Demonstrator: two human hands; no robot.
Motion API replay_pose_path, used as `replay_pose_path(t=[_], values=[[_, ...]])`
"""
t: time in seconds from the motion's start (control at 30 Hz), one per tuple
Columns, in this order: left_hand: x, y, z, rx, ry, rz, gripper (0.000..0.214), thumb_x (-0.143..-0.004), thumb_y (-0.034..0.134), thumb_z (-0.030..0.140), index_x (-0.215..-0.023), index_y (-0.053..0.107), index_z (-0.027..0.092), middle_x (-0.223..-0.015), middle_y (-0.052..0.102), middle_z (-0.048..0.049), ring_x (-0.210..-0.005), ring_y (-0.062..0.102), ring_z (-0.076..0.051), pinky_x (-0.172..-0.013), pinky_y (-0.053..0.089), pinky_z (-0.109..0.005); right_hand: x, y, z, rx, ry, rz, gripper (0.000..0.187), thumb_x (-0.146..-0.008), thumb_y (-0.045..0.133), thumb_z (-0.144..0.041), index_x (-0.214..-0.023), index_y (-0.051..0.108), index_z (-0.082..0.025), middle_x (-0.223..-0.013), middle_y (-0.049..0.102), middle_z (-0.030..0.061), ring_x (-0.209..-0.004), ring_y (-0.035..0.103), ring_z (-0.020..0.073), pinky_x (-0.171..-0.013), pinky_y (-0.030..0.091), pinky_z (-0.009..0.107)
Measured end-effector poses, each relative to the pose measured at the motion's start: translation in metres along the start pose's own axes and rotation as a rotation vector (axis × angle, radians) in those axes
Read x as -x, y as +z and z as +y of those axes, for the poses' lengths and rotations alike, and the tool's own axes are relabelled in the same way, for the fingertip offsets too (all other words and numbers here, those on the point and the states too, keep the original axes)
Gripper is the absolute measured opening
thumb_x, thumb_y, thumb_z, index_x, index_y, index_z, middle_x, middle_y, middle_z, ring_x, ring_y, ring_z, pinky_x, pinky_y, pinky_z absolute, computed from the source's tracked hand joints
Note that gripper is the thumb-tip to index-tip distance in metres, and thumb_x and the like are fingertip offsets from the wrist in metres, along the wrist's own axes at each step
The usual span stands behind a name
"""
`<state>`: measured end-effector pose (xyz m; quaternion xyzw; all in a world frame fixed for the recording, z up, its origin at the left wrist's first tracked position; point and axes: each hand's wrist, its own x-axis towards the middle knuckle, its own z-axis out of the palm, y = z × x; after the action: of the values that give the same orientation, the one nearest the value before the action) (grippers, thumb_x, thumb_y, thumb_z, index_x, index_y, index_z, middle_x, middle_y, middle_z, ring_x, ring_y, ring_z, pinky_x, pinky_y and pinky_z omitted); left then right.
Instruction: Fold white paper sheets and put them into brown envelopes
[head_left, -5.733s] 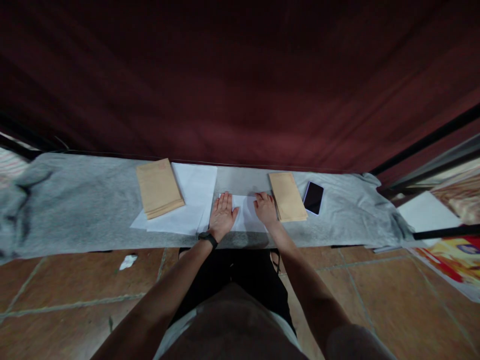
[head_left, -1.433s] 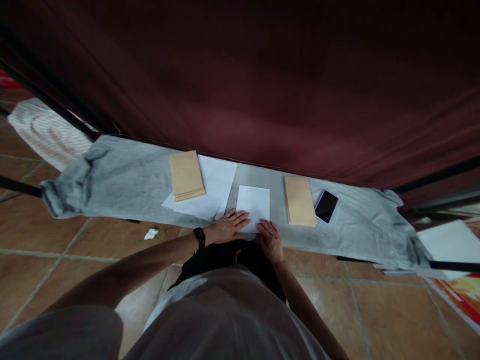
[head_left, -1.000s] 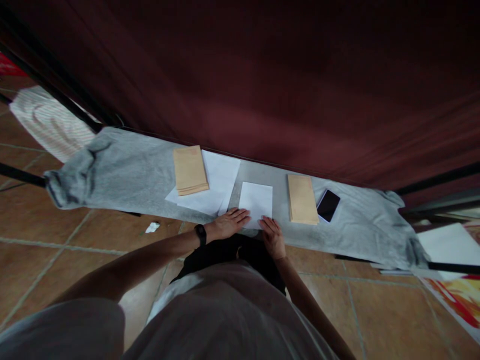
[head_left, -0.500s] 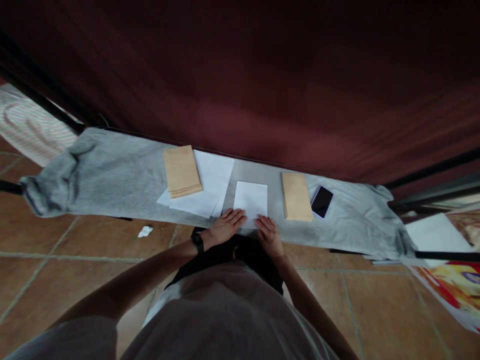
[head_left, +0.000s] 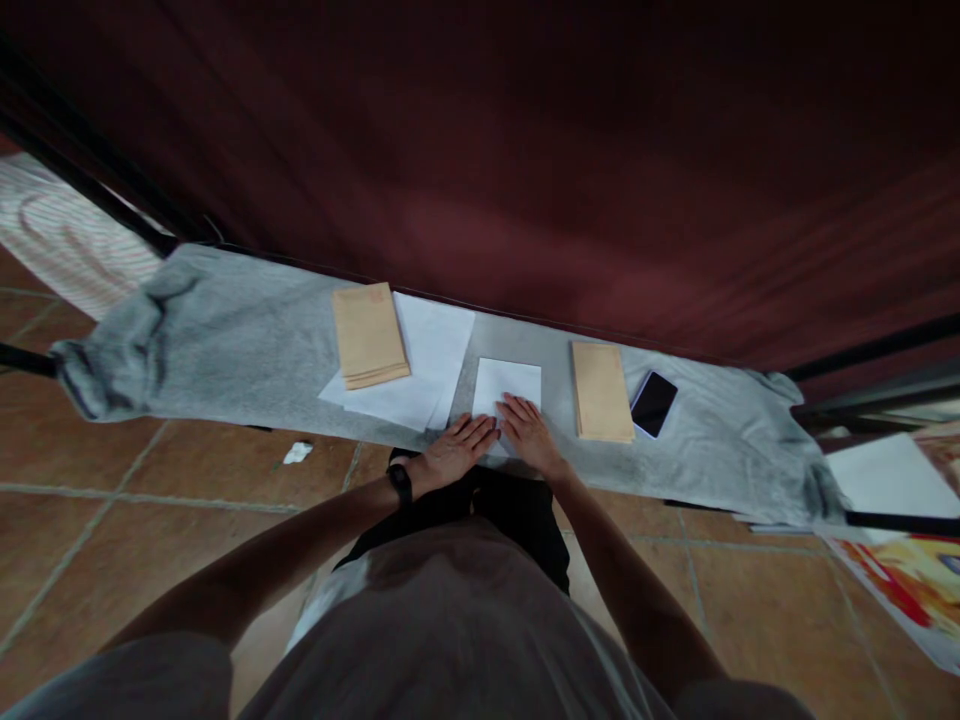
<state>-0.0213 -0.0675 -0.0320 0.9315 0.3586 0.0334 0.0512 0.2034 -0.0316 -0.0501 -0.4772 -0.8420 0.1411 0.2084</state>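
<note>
Head view, items listed outward from the hands.

White sheet (head_left: pixel 510 378): one, smooth matt paper, rectangular, crisp corners. Placed directly under both hands, its far part reaching beyond the fingertips; long axis runs away from the body. Near edge partly covered by fingers. Neither hand is clearly nearer; both rest on the near half.

Left hand (head_left: pixel 456 452): palm down, flat, fingers side by side and pointing across the sheet from its left edge; pinching nothing visible. Dark wristband (head_left: pixel 400 485) on the wrist behind it.

Right hand (head_left: pixel 529 435): palm down, fingers slightly spread and angled toward the left fingertips, which lie just beside; its thumb cannot be made out clearly.

Brown envelopes (head_left: pixel 370 335): stack, stiff kraft-like paper, edges slightly fanned; beyond and left of the left hand, on loose white papers (head_left: pixel 439 345).

Narrow brown stack (head_left: pixel 602 392): same matt brown, oblong, right of the right hand, apart from the sheet.

Phone (head_left: pixel 654 405): glossy black face, pale purple rim; farther right, just beside that stack.

Grey cloth (head_left: pixel 247 345): soft, napped, rumpled toward the ends; lies beneath all these.
</note>
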Motion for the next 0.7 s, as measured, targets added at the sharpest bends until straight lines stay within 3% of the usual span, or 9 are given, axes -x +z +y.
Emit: replay_pose_path(t=[0.43, 0.7], values=[[-0.001, 0.002, -0.001, -0.035, 0.007, -0.049, 0.056, -0.095, 0.037, 0.006, -0.150, 0.043, 0.018, -0.158, 0.041, -0.0146, -0.150, 0.031, -0.027, -0.123, 0.024, -0.051, -0.061, 0.013, 0.028, 0.078, 0.152, 0.053, 0.046, -0.103, 0.044, -0.032, -0.148, 0.048, -0.025, -0.161, 0.038, 0.0070, -0.149, 0.034, 0.0300, -0.123, 0.023, 0.056], [-0.004, -0.003, 0.001, -0.029, -0.008, -0.017, 0.052, -0.096, 0.045, 0.013, -0.147, 0.048, 0.020, -0.156, 0.046, -0.0124, -0.146, 0.039, -0.027, -0.122, 0.027, -0.049, -0.067, 0.006, 0.023, 0.213, 0.242, -0.019, 0.049, -0.105, 0.041, -0.034, -0.152, 0.043, -0.021, -0.162, 0.034, 0.0108, -0.150, 0.032, 0.0301, -0.123, 0.024, 0.054]])
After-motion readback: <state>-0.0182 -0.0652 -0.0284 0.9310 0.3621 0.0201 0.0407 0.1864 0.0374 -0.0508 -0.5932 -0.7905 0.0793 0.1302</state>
